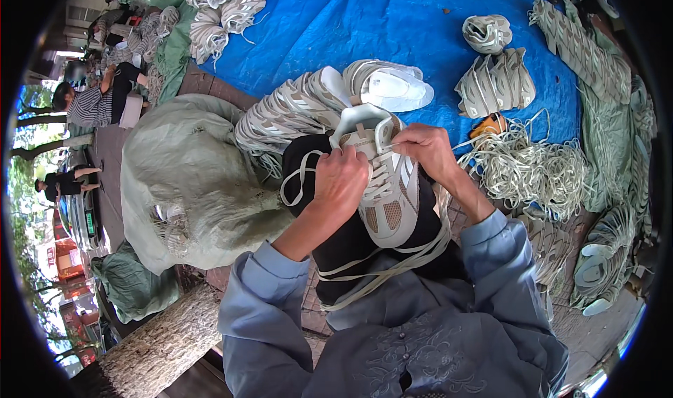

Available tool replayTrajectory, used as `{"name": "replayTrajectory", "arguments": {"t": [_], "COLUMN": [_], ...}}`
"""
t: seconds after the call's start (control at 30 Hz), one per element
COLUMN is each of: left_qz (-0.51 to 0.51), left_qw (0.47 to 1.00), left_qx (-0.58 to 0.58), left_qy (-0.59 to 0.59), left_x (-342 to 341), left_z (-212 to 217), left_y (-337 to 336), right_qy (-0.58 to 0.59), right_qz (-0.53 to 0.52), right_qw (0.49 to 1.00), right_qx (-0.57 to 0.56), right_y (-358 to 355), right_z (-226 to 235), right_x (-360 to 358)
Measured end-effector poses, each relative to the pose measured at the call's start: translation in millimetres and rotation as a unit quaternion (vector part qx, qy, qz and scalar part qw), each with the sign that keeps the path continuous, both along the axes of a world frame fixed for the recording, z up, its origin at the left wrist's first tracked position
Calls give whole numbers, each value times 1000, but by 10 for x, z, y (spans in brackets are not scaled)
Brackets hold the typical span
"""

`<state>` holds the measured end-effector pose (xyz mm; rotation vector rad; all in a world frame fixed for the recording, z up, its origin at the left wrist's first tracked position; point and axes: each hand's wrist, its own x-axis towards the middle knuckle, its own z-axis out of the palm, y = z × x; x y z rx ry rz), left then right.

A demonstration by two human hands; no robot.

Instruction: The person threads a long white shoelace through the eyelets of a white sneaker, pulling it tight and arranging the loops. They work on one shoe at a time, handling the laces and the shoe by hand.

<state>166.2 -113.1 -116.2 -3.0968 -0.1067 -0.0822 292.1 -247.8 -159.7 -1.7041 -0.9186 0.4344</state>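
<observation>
A beige and white sneaker [390,217] rests on my lap, its toe toward me and its tongue pointing away. White shoelace [379,181] crosses its lower eyelets. At the left side of the opening, my left hand [341,177] is closed, with a loop of lace hanging out beside it. My right hand [424,146] pinches lace at the upper right eyelets, and a lace end trails off past the wrist. The fingertips of both hands are partly hidden. Loose laces [392,263] lie across my dark-trousered thighs.
A row of nested shoe uppers [291,114] lies beyond my left hand. On the blue tarp [315,33] sit more bundled uppers [496,83]. A tangled lace pile [536,167] lies right. Left is a bulky pale sack [189,181]; people [91,104] are farther off.
</observation>
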Motion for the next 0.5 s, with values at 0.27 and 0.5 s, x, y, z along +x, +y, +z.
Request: {"name": "replayTrajectory", "arguments": {"t": [0.27,0.5], "left_qz": [59,252], "left_qw": [954,620], "left_qx": [-243,-735], "left_qy": [-168,-110], "left_x": [-122,-79], "left_z": [-105,-49], "left_y": [61,158], "right_qy": [70,115], "right_qz": [104,-3], "right_qw": [992,993], "right_qx": [-9,-26], "right_y": [-182,-102], "right_z": [-67,-68], "right_x": [-244,-90]}}
